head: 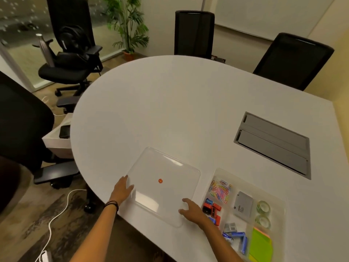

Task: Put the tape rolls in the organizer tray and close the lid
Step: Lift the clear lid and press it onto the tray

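Observation:
A clear plastic lid (166, 173) with a small orange dot at its middle lies flat on the white table, left of the organizer tray (279, 203). My left hand (122, 190) rests on the lid's left edge, fingers spread. My right hand (190, 209) grips the lid's near right corner. Two green tape rolls (263, 206) (262, 221) sit one behind the other in a right-hand compartment of the open tray.
The tray also holds coloured paper clips (221, 190), a grey case (243, 204), red and blue sharpeners, staple boxes and sticky notes (261, 244). A grey cable hatch (272, 142) is set into the table behind it. Black office chairs surround the table.

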Available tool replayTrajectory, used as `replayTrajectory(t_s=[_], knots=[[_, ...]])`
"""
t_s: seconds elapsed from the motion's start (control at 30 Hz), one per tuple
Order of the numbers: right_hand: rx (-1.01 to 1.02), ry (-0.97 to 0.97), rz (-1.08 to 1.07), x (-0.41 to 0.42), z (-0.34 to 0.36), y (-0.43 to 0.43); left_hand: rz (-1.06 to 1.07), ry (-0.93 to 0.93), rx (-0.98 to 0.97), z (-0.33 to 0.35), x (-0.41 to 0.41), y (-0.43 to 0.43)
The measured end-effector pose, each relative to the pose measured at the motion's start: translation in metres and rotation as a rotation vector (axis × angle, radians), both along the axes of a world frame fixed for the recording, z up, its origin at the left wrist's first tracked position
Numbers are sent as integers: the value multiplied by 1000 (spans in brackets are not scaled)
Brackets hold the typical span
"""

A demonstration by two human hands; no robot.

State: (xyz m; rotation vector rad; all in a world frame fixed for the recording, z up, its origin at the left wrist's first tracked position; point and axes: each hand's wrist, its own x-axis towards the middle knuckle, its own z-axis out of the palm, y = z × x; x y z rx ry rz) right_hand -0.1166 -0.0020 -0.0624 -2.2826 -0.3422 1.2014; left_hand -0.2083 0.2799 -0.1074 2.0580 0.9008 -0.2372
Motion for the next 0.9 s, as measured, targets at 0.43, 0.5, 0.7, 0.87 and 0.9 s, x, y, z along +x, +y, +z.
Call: replayTrajectory(t_s=[0.43,0.5,0.7,0.87,0.9], knots=[[206,330,-299,12,2,-3,41,110,45,6,25,11],[218,338,-323,10,2,-2,54,160,28,8,30,18],[237,342,-374,9,6,1,-51,328,70,14,42,30],[232,322,-412,10,6,2,-10,322,89,16,43,31],[224,311,-416,10,5,2,29,272,60,17,42,32]])
